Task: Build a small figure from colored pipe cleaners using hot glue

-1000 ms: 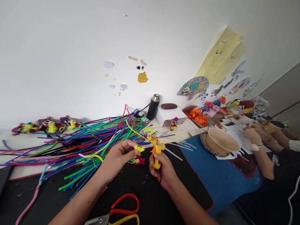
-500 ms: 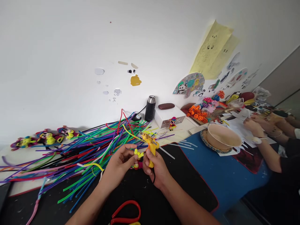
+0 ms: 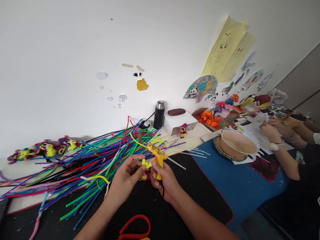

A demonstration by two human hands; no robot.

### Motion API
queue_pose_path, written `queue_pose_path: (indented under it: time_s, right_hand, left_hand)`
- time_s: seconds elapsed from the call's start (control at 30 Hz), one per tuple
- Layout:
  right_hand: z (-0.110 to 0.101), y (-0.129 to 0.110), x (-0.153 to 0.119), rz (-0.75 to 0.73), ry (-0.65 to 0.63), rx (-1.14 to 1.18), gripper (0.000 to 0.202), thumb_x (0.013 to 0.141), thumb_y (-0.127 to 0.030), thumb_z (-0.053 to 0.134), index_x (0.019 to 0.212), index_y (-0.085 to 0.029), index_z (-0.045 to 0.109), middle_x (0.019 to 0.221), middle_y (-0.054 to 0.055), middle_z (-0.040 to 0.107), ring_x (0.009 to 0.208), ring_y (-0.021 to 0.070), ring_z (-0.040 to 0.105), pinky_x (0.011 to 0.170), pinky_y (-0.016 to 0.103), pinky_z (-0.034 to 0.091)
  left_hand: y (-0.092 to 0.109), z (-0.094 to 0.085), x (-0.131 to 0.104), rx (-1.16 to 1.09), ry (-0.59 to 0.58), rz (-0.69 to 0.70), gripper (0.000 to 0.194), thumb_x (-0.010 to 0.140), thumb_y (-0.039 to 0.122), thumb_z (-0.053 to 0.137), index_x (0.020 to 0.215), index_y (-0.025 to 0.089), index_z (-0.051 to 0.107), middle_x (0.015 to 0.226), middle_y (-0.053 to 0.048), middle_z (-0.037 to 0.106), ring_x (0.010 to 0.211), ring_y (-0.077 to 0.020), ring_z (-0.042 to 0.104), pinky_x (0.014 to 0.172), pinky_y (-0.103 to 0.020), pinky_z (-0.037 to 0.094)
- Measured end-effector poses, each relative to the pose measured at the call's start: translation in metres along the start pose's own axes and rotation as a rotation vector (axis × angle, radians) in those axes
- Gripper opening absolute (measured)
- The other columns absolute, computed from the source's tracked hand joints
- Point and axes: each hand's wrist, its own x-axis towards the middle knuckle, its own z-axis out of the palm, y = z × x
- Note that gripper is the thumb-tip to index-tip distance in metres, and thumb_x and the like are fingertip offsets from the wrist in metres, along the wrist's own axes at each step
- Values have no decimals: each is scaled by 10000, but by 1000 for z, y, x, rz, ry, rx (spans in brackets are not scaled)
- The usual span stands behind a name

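Observation:
My right hand (image 3: 163,178) is wrapped round the handle of a yellow glue gun (image 3: 158,158), its nozzle tilted up and to the left. Between the thumb and fingers of my left hand (image 3: 128,176) is a small bright-yellow pipe-cleaner piece (image 3: 146,163), held just left of the gun. Below that piece, partly hidden by my hands, a pink and yellow pipe-cleaner figure (image 3: 145,176) shows over the black mat (image 3: 200,186). Red-handled scissors (image 3: 135,226) lie on the mat near my forearms, cut off by the frame's bottom edge.
A wide heap of coloured pipe cleaners (image 3: 95,170) covers the left. Behind stand a black flask (image 3: 159,115), a white box (image 3: 181,122) and a small finished figure (image 3: 183,131). Glue sticks (image 3: 197,151) and a pink bowl (image 3: 238,145) lie right, near another person's hands (image 3: 270,132).
The glue gun has turned slightly, and its nozzle now sits a little further left and lower. My left hand keeps its pinch on the yellow piece. The view has shifted slightly.

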Motion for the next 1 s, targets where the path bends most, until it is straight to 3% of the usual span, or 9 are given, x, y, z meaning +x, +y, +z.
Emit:
queue_pose_path:
  time_s: [0.47, 1.0]
  right_hand:
    - [-2, 4, 1, 11, 2, 21, 519, 750, -537, 921, 816, -202, 530, 543, -87, 535, 356, 31, 335, 366, 182, 194]
    - [-1, 5, -2, 21, -16, -14, 550, 744, -584, 912, 738, -198, 519, 474, -93, 479, 351, 36, 335, 357, 178, 190]
  left_hand:
    - [-6, 1, -1, 9, 6, 21, 402, 878, 507, 766, 1145, 211, 713, 814, -15, 719, 712, -181, 664, 663, -299, 561]
    - [-11, 2, -1, -31, 2, 78, 339, 881, 452, 772, 1104, 196, 778, 801, -29, 759, 664, -178, 696, 633, -291, 601]
